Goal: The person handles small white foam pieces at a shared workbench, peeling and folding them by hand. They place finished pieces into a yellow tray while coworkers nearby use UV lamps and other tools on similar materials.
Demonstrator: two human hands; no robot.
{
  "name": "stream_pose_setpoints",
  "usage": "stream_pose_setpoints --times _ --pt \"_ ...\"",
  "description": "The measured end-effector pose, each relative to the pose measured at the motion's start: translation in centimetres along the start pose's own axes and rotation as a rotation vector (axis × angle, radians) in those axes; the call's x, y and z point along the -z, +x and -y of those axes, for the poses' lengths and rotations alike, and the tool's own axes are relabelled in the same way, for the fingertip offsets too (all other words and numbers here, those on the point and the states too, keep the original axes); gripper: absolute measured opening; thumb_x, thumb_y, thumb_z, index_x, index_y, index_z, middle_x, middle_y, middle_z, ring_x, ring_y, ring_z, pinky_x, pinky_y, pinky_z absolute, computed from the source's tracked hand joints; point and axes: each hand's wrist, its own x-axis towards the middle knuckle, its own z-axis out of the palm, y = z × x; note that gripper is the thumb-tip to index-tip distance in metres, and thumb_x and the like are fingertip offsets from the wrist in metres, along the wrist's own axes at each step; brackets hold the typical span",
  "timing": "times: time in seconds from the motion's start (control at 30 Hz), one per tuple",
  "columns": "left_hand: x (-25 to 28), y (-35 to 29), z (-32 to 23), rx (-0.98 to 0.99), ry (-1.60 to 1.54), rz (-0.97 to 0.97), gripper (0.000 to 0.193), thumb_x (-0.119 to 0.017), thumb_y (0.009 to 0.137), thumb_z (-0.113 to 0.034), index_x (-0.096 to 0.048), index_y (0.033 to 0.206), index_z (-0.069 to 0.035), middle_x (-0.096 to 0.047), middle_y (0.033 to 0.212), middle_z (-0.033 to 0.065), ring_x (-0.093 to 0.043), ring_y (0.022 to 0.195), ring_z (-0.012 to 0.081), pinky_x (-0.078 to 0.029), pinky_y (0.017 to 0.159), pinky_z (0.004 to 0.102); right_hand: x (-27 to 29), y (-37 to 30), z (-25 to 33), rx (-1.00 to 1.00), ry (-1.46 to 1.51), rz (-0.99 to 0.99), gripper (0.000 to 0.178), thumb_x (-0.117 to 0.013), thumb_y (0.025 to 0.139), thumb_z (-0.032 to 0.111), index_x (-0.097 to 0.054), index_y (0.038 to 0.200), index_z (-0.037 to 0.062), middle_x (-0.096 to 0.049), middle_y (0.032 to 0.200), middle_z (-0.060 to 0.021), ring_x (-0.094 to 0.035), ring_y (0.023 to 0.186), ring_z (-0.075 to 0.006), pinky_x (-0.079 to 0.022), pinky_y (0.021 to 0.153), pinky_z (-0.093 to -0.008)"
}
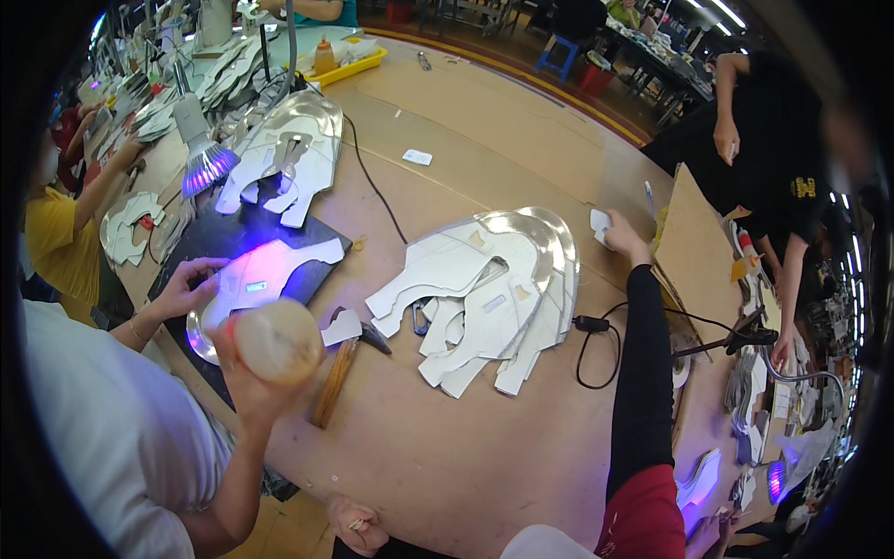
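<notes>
One white piece (599,224) sits right of upper centre, pinched by the right hand (628,239), while the left hand (357,524) curls at the bottom edge, its grip impossible to tell, a label (417,157) too small to read lies at upper centre, and yellow lettering (804,187) marks a black shirt (778,154) at right.

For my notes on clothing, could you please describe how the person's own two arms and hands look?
The right arm has a long black sleeve, with red cloth toward the shoulder; the right hand is ungloved. The left hand is ungloved too, with black cloth beside it.
</notes>
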Motion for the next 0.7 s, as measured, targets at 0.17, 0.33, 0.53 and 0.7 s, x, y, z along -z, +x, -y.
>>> stream_pose_setpoints --times 0.17,0.33,0.53,0.7 --pt "0.6 -0.6 0.0 0.007 -0.009 0.049 0.029 -0.042 0.099 -0.022 -0.049 0.074 -0.010 -0.044 0.050 -0.0011 -0.043 0.045 0.0189 -0.036 0.052 0.0325 1.8 -1.1 1.1 -0.177 0.019 0.079 0.050 -0.062 0.076 0.006 -0.051 0.125 0.0010 -0.058 0.123 -0.0258 -0.059 0.111 -0.0375 -0.047 0.093 -0.0426" --pt "0.4 -0.1 -0.3 -0.027 0.026 0.040 0.024 -0.043 0.099 -0.020 -0.050 0.077 -0.011 -0.047 0.052 -0.0019 -0.044 0.044 0.0185 -0.036 0.051 0.0324 0.7 -2.3 6.4 -0.026 -0.005 -0.369 0.033 -0.060 0.083 0.006 -0.052 0.113 -0.0025 -0.057 0.114 -0.0259 -0.055 0.107 -0.0438 -0.047 0.087 -0.0478" --pt "0.4 -0.9 -0.3 0.068 -0.024 0.017 0.016 -0.049 0.093 -0.016 -0.051 0.078 -0.009 -0.049 0.056 -0.0007 -0.048 0.046 0.0198 -0.037 0.049 0.0336 -3.4 -1.4 20.9 0.730 0.312 -0.460 0.037 -0.056 0.086 0.007 -0.049 0.120 -0.0044 -0.053 0.118 -0.0279 -0.049 0.112 -0.0445 -0.041 0.095 -0.0471" --pt "0.9 -1.7 0.6 -0.004 0.019 0.163 0.019 -0.051 0.089 -0.017 -0.050 0.072 -0.009 -0.050 0.055 0.0008 -0.049 0.047 0.0187 -0.036 0.047 0.0325 -6.5 1.6 32.3 0.752 0.266 -0.306 0.038 -0.059 0.086 0.011 -0.050 0.120 -0.0028 -0.053 0.123 -0.0255 -0.050 0.116 -0.0402 -0.040 0.098 -0.0486"
